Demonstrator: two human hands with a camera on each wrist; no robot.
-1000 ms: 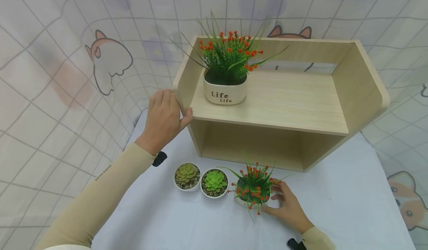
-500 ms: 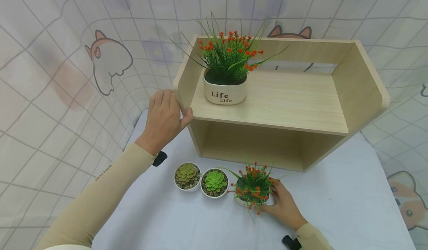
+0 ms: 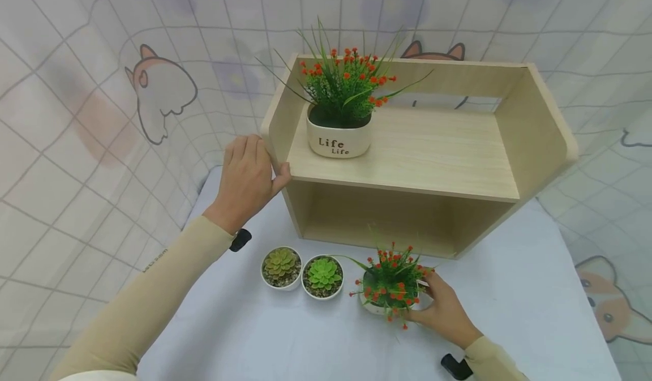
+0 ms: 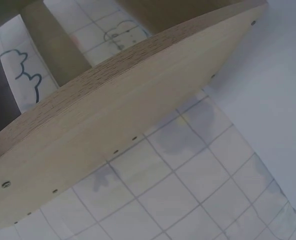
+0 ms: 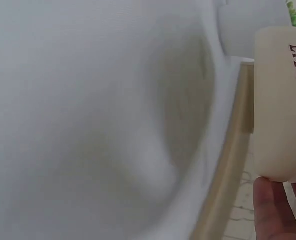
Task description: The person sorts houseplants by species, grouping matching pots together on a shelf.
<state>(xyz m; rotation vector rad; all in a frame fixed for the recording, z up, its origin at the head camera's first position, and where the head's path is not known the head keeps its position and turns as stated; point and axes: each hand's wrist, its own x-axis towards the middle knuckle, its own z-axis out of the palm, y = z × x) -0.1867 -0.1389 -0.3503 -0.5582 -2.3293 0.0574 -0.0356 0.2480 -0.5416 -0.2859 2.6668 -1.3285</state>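
My right hand [image 3: 444,312] grips the right end of a white oval pot of red-flowered grass [image 3: 391,285] in front of the shelf. In the right wrist view this pot [image 5: 283,105] shows "Life" lettering, with fingertips [image 5: 272,200] against its end; a gap shows between pot and cloth. My left hand [image 3: 247,180] holds the left side panel of the two-level wooden shelf [image 3: 438,154], thumb at the front edge. A matching flower pot [image 3: 340,140] stands at the left of the upper level. The left wrist view shows the panel's outer face [image 4: 118,110], no fingers.
Two small round succulent pots [image 3: 281,268], [image 3: 323,277] sit side by side left of the gripped pot. White cloth [image 3: 285,341] covers the table. A grid-patterned curtain [image 3: 204,24] hangs behind and at the sides.
My right fingers have closed on the flower pot, which has shifted slightly right, away from the succulents. The left hand keeps its place on the shelf; the head view has shifted a little.
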